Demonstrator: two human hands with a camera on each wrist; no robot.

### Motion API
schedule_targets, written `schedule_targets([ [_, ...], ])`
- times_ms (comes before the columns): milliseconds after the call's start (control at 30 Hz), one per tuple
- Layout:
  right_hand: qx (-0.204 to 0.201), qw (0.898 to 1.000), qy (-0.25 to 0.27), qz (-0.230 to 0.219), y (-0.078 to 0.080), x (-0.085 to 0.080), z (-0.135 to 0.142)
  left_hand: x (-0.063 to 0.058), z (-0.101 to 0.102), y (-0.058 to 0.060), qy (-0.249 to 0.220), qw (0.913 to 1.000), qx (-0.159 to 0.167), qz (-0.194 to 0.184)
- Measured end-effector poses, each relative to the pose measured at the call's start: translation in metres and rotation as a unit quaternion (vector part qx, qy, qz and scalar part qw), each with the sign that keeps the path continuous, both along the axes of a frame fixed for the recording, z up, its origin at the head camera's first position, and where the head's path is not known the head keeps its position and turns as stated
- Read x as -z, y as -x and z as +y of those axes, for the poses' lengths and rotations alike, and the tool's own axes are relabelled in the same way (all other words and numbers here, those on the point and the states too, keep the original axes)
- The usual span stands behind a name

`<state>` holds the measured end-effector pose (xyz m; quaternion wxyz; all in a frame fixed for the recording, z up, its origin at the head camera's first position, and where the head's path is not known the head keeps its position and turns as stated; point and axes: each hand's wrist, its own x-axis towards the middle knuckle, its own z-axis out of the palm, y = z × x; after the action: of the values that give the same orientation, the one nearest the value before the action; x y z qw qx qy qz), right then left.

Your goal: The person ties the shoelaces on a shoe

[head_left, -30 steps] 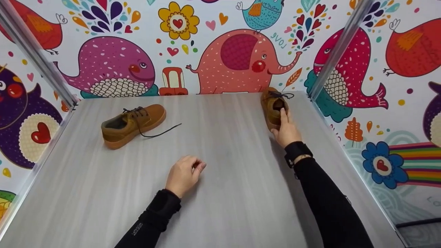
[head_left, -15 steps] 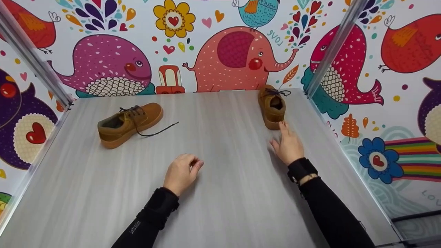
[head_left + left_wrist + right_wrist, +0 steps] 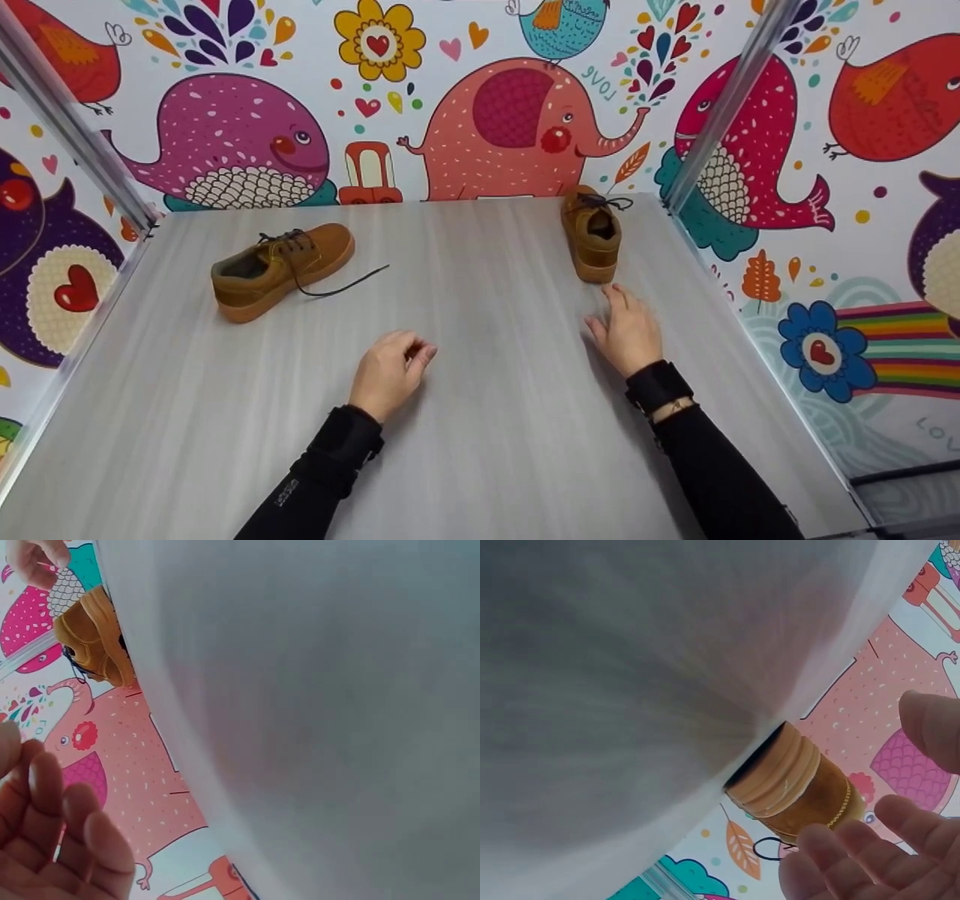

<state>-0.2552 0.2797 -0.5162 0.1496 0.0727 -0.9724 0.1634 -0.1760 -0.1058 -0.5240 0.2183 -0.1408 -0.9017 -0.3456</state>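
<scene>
A brown lace-up shoe [image 3: 591,234] stands at the back right of the table, heel toward me. Just short of its heel is my right hand [image 3: 628,330], fingers loosely extended and thumb apart, holding nothing. In the right wrist view, the shoe's heel [image 3: 795,784] shows beyond the fingertips [image 3: 821,847]. The matching shoe [image 3: 283,270] sits at the left, toe pointing right and back, with one dark lace [image 3: 345,286] trailing onto the table. Over the middle front my left hand [image 3: 390,375] hangs with loosely curled fingers, and it holds nothing in the left wrist view.
A pale wood-grain table [image 3: 480,450] lies beneath both hands. Printed cartoon panels [image 3: 495,135] stand along its back and sides. Metal posts [image 3: 739,105] rise at the two back corners.
My right hand has drawn back toward me from the opening of the right shoe and come off it. The left hand has barely moved. Both shoes keep their places.
</scene>
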Motion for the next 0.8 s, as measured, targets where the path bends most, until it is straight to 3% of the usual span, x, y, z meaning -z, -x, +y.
schedule_targets([
  [167, -0.011, 1.000, 0.007, -0.003, -0.002, 0.001, 0.000, -0.004, -0.026, 0.011, 0.005, 0.9990, -0.030, -0.033],
  [333, -0.021, 1.000, 0.014, -0.006, -0.003, 0.002, 0.000, -0.010, -0.078, 0.026, 0.006, 0.9928, -0.112, -0.042],
  [467, -0.026, 0.999, 0.018, -0.008, -0.004, 0.002, 0.000, -0.020, -0.127, 0.036, -0.010, 0.9766, -0.210, -0.046],
  [567, -0.030, 0.999, 0.020, -0.013, -0.004, 0.002, 0.000, -0.024, -0.157, 0.038, -0.010, 0.9595, -0.266, -0.093],
  [667, -0.032, 0.999, 0.021, -0.018, -0.004, 0.003, 0.000, -0.022, -0.175, 0.039, 0.012, 0.9493, -0.283, -0.136],
  [800, -0.035, 0.999, 0.020, -0.020, -0.003, 0.004, -0.001, -0.019, -0.186, 0.041, 0.037, 0.9435, -0.293, -0.149],
])
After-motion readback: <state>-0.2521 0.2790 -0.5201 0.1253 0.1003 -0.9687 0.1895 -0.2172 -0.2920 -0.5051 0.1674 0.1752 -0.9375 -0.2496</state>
